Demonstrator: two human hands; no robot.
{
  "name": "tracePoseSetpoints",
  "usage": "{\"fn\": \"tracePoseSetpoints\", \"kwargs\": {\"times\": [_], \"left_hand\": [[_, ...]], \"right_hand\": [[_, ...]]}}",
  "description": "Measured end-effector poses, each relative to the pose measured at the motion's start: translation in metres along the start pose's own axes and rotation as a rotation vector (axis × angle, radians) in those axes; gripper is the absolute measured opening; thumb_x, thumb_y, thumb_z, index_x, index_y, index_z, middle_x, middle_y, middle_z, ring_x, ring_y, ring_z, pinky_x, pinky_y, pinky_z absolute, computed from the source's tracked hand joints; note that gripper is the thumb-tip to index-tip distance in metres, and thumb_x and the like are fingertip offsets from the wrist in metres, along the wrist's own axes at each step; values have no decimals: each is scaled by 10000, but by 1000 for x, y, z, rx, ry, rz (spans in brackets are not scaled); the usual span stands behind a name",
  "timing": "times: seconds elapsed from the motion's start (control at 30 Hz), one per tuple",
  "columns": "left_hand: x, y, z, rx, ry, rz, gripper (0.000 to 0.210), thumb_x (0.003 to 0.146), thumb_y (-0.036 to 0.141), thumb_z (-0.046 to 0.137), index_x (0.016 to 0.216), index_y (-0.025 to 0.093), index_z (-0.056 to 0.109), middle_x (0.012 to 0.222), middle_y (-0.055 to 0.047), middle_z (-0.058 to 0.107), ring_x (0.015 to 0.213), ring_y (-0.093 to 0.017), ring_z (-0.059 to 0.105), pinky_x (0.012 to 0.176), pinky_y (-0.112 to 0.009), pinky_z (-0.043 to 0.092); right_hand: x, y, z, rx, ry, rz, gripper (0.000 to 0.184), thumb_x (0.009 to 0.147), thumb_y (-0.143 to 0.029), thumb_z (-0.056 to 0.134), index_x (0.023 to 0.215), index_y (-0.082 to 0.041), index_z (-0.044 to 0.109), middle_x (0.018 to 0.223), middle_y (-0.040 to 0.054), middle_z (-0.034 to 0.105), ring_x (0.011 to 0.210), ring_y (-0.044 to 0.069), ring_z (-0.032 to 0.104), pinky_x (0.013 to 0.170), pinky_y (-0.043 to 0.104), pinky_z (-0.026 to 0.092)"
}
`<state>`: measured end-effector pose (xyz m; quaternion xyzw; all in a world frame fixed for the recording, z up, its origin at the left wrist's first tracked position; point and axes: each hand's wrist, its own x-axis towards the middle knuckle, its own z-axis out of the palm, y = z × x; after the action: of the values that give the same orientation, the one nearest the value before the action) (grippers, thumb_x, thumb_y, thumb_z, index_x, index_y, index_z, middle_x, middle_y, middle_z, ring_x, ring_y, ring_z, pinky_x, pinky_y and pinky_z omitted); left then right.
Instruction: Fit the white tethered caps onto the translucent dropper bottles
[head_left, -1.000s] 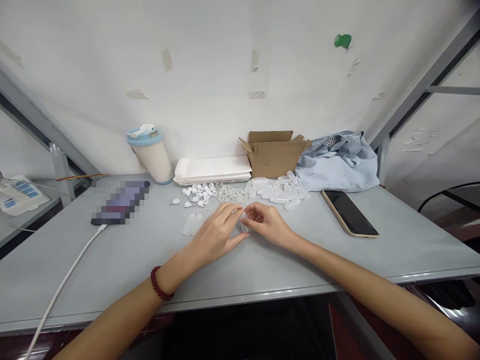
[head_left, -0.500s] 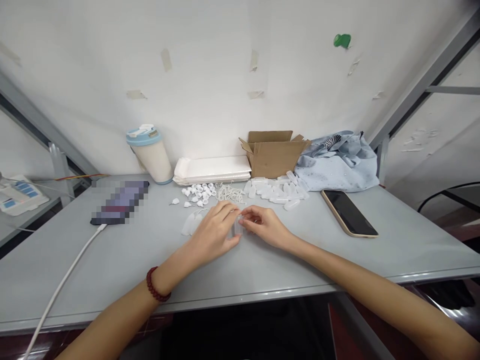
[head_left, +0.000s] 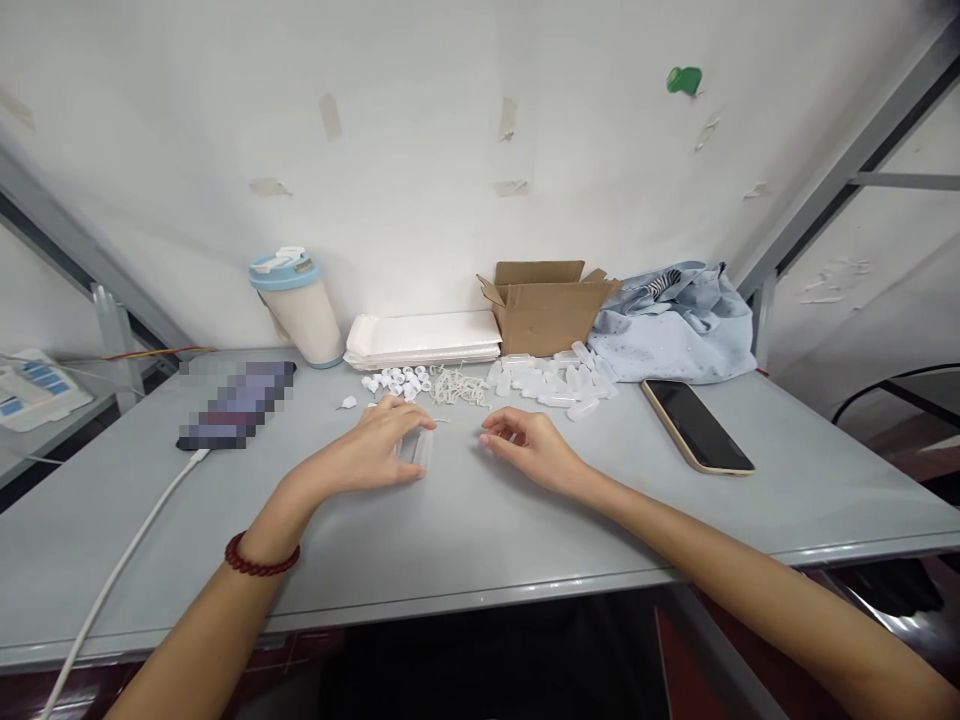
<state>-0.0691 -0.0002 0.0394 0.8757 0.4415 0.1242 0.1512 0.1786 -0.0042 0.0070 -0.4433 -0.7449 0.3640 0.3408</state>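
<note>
My left hand (head_left: 379,447) is closed around the ends of a small translucent plastic tube (head_left: 425,452), thumb at its near end and fingertips at its far end. A thin white string (head_left: 442,421) shows just beyond the fingertips. Other clear pieces behind this hand are mostly hidden by it. My right hand (head_left: 531,450) rests to the right, its fingers loosely curled and slightly apart, holding nothing visible. Beyond the hands lie a heap of small white caps (head_left: 397,380), a tangle of short white strings (head_left: 459,387) and a pile of translucent tubes (head_left: 555,382).
Along the wall stand a tumbler (head_left: 298,310) with a blue lid, stacked white packets (head_left: 424,337), an open cardboard box (head_left: 551,318) and light blue cloth (head_left: 675,335). One phone (head_left: 697,425) lies at right; a blurred phone (head_left: 240,405) with a white cable (head_left: 127,570) lies at left.
My left hand has moved left, away from my right hand, carrying the tube with it. My right hand has stayed almost in place, its fingers now clear of the tube.
</note>
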Motion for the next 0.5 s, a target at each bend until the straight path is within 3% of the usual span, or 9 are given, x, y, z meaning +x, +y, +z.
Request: {"fn": "tracePoseSetpoints", "kwargs": {"times": [0.5], "left_hand": [[-3,-7,-3,39,-43,-67,433,667,345,616,1080,216,626,1073,-74,640,1061,-288,521,857,-379,440]], "right_hand": [[0,-1,0,-46,-14,-40,170,825,-276,572,916,-142,623,807,47,676,717,139,591,611,251,445]]}}
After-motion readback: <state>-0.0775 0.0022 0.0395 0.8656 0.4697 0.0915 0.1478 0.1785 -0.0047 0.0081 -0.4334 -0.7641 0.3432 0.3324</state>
